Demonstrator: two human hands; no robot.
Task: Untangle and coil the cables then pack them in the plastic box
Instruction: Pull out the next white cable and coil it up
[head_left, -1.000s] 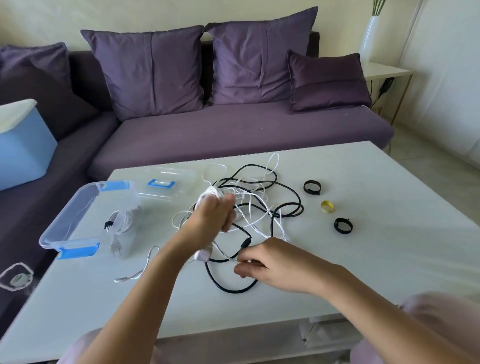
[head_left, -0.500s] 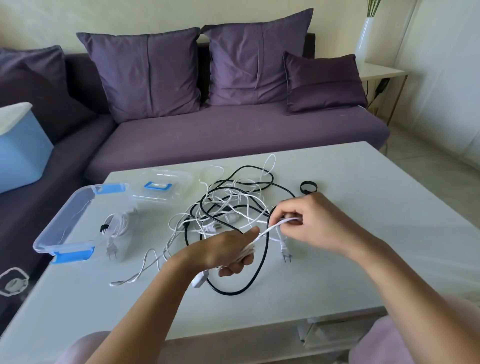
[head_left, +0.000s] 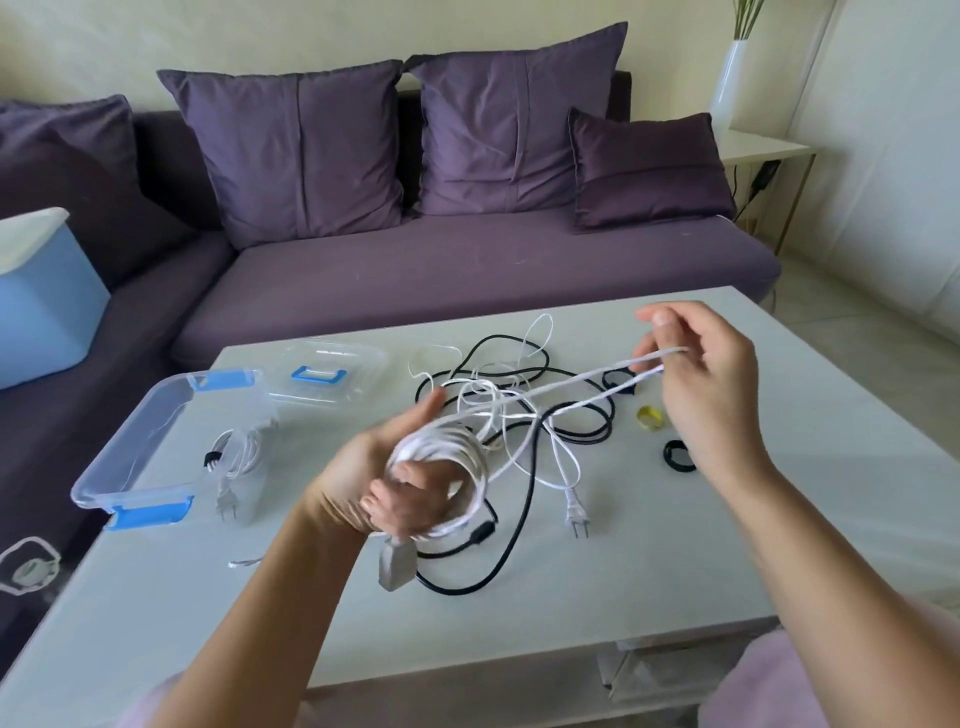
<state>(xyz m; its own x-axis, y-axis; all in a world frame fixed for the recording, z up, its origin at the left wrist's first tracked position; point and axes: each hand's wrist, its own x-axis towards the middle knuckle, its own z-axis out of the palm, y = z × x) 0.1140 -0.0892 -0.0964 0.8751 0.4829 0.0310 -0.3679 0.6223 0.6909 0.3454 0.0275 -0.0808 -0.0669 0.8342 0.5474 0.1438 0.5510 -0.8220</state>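
Table (head_left: 727, 545): white cable (head_left: 441, 441) now wound round left hand (head_left: 374, 467), fingers curled on coil; right hand (head_left: 711, 384) newly raised, pinching slack; coiling advancing.

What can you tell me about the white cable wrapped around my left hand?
The white cable is a thin, plastic-sheathed cord. Several loops wrap the left hand, and a greyish connector hangs below it. From the coil a doubled strand rises to the right hand, which pinches it above the table. Its far end seems to reach the two-pin plug lying there.
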